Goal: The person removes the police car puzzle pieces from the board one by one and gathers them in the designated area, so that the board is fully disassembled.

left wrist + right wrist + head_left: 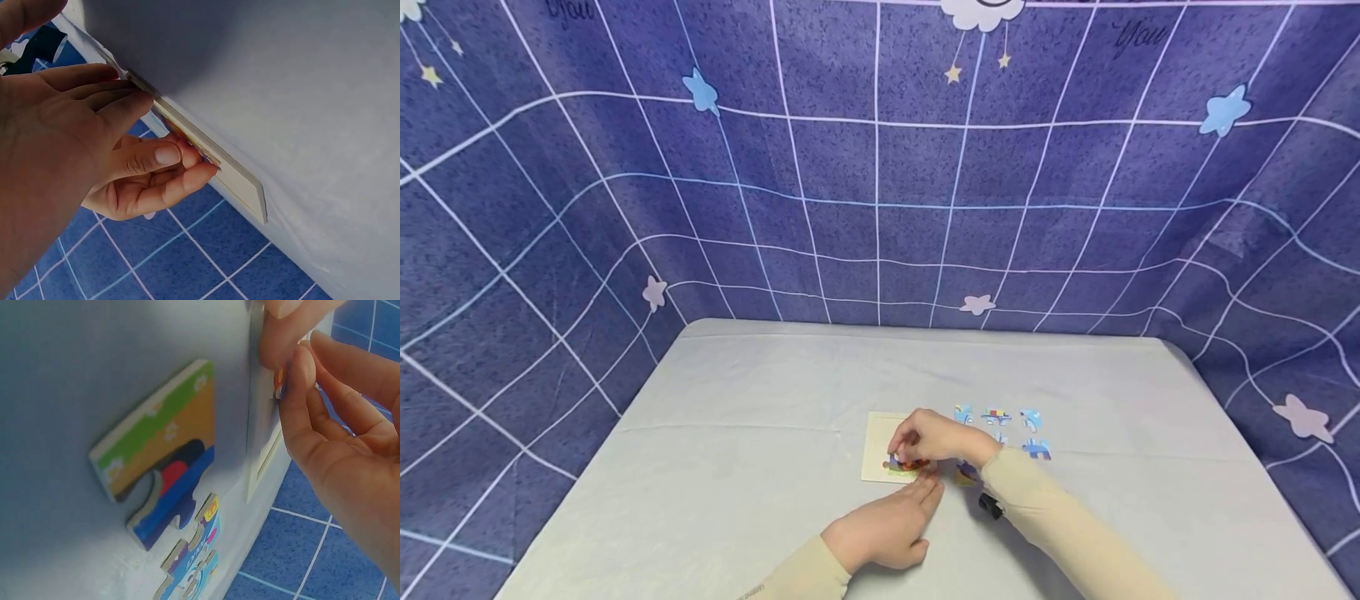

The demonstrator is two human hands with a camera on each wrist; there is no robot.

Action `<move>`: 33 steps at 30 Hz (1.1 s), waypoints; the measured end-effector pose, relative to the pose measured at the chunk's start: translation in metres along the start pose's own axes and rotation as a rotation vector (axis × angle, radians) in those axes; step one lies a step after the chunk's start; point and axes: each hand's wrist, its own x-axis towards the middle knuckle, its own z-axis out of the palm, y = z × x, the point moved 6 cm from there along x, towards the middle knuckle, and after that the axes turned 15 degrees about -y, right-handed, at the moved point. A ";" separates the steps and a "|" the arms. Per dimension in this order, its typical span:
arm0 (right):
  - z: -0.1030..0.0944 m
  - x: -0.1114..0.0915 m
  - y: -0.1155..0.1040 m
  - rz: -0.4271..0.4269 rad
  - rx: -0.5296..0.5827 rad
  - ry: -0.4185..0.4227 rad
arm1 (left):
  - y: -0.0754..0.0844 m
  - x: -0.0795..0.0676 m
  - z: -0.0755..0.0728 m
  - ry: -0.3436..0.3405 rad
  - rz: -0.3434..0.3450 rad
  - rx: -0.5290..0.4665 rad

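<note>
A cream puzzle board point(875, 437) lies on the table, with joined colourful pieces point(901, 469) along its near side. My right hand point(934, 435) is over the board; its thumb and fingertips pinch a small puzzle piece point(280, 379), mostly hidden by the fingers. My left hand point(891, 523) lies at the board's near edge, its fingers fairly straight and touching the edge. Under the right forearm lies a loose puzzle piece point(172, 465) with a green border, white flowers and a blue and red part.
Several loose puzzle pieces point(996, 416) lie right of the board, some partly behind the right arm. A small black object point(991, 505) shows beside the right sleeve. The white-covered table point(737, 400) meets a blue, grid-patterned curtain point(850, 233) at its back and sides.
</note>
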 end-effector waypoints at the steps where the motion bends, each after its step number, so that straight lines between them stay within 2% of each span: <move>1: 0.000 0.000 0.000 0.006 -0.005 0.002 | 0.000 0.000 0.000 -0.001 0.001 -0.005; 6: -0.002 -0.001 -0.001 0.022 -0.008 -0.002 | 0.000 0.000 -0.001 -0.006 0.004 -0.009; 15: -0.003 0.000 0.004 0.008 0.095 -0.007 | 0.000 0.000 -0.003 -0.005 0.008 -0.010; 22: -0.007 -0.005 0.003 -0.042 0.145 0.016 | 0.000 0.001 -0.002 -0.002 0.011 0.005; 27: -0.022 -0.024 -0.001 -0.114 0.153 0.056 | -0.002 0.002 0.000 0.002 0.010 0.007; 33: -0.037 -0.061 0.019 -0.077 0.151 0.127 | -0.002 0.002 0.002 0.012 -0.006 0.009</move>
